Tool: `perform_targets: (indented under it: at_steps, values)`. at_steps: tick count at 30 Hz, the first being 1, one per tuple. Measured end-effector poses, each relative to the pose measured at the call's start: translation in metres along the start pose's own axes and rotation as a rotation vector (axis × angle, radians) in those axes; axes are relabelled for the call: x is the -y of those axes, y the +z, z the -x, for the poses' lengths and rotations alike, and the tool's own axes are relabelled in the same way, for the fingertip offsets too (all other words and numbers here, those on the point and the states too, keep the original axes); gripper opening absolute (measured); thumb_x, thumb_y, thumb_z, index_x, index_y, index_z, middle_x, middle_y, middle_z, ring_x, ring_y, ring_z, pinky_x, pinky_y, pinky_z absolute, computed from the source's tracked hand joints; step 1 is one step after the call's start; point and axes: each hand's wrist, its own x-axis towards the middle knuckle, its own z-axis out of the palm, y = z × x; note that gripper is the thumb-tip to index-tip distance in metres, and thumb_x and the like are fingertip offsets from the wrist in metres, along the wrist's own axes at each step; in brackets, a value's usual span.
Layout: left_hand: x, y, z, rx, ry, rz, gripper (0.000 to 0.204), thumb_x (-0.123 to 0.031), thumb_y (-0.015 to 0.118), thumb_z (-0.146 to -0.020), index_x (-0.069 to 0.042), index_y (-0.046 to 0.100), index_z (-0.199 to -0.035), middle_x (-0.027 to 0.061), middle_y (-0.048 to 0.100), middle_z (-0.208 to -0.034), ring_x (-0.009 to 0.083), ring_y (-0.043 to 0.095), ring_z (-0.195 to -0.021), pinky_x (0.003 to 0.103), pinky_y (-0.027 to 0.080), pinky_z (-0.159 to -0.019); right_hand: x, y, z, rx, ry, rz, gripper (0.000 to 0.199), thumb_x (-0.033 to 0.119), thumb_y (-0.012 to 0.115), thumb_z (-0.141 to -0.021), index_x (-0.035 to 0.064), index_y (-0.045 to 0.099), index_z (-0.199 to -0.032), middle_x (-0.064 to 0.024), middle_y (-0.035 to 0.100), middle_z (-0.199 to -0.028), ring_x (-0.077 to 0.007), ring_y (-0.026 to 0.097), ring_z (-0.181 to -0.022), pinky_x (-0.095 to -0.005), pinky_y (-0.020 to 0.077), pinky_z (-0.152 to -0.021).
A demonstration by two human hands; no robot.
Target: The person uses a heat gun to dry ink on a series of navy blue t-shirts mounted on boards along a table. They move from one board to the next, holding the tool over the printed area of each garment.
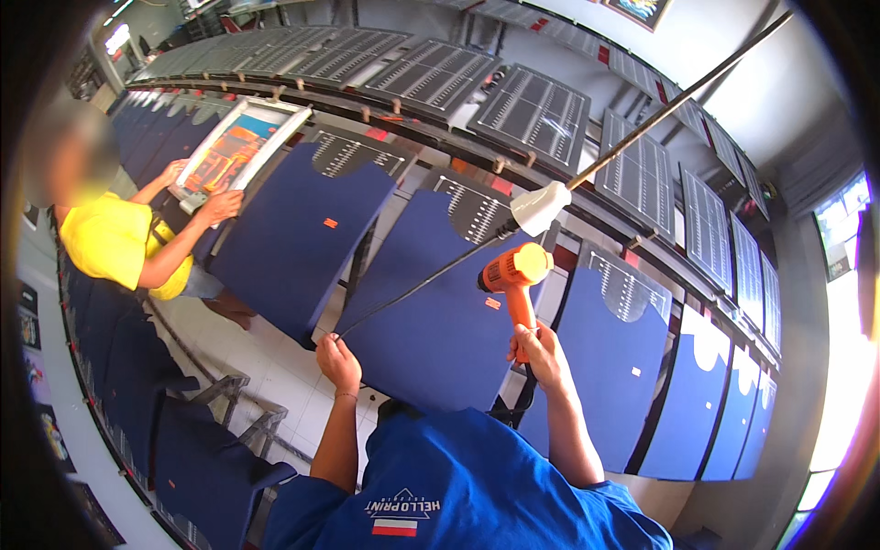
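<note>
Heat gun (516, 269), right of frame centre, sits above right grip (539, 353) clamped on its handle (520, 308); left grip (339, 363) pinches black cord (458, 262).

Clearest text: white block lettering (403, 506) on the wearer's blue shirt (495, 477), upside down in this view, smaller line alongside, red-and-white bar (394, 528) next to it. Small orange label (492, 303) on the navy panel (412, 275) in front of the wearer; characters too small to read. Same kind of orange tag (330, 223) on the panel to its left, also unreadable. Pale tag (636, 371) on the panel to the right, ditto. White scale-like marks (467, 209) on the dark board under the middle panel; can't resolve any digits.
</note>
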Motion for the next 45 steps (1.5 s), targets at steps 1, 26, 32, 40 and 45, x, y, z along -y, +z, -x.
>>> perform_targets:
  at_steps: [1, 26, 32, 40, 45]
  values:
    - [-0.002, 0.000, -0.001, -0.023, 0.027, 0.031, 0.018, -0.010, 0.052, -0.094, -0.002, 0.059, -0.108, 0.0150, 0.063, -0.102, 0.0348, 0.059, -0.097, 0.046, 0.046, -0.085, -0.001, 0.002, 0.002, 0.012, -0.037, -0.043, 0.037, 0.035, 0.060, -0.097, -0.0007, 0.055, -0.104, -0.0038, 0.059, -0.077, -0.0125, 0.061, -0.065, -0.0268, 0.0487, -0.057]
    - [0.028, 0.008, 0.002, 0.394, -0.003, 0.002, 0.042, -0.020, 0.051, -0.098, 0.002, 0.053, -0.134, 0.0212, 0.060, -0.127, 0.0375, 0.056, -0.118, 0.044, 0.043, -0.101, -0.086, -0.017, 0.130, 0.062, -0.247, -0.770, 0.034, 0.017, 0.067, -0.086, 0.0038, 0.046, -0.109, -0.0119, 0.060, -0.084, -0.0247, 0.062, -0.074, -0.0384, 0.0518, -0.065]
    - [0.039, -0.009, -0.015, 0.458, -0.028, 0.186, 0.039, -0.024, 0.048, -0.099, -0.001, 0.058, -0.129, 0.0222, 0.063, -0.123, 0.0376, 0.059, -0.114, 0.043, 0.046, -0.098, -0.068, 0.035, 0.123, 0.189, -0.134, -0.772, 0.035, 0.021, 0.063, -0.092, 0.0063, 0.042, -0.116, -0.0129, 0.060, -0.089, -0.0253, 0.062, -0.080, -0.0388, 0.0517, -0.067]
    - [0.076, -0.063, -0.065, 0.577, -0.232, 0.628, 0.026, -0.020, 0.047, -0.098, -0.004, 0.064, -0.109, 0.0127, 0.071, -0.084, 0.0276, 0.068, -0.076, 0.039, 0.052, -0.072, -0.054, 0.196, 0.075, 0.183, -0.030, -0.690, 0.030, 0.022, 0.063, -0.093, 0.0100, 0.047, -0.116, -0.0110, 0.060, -0.091, -0.0243, 0.061, -0.084, -0.0401, 0.0507, -0.067]
    - [0.152, -0.135, -0.145, 0.365, -0.122, 0.558, 0.026, -0.022, 0.044, -0.100, -0.006, 0.064, -0.107, 0.0072, 0.067, -0.076, 0.0202, 0.062, -0.063, 0.036, 0.050, -0.065, -0.032, 0.312, 0.050, 0.146, 0.138, -0.665, 0.026, 0.024, 0.061, -0.096, 0.0105, 0.048, -0.113, -0.0072, 0.058, -0.089, -0.0206, 0.058, -0.078, -0.0359, 0.0491, -0.065]
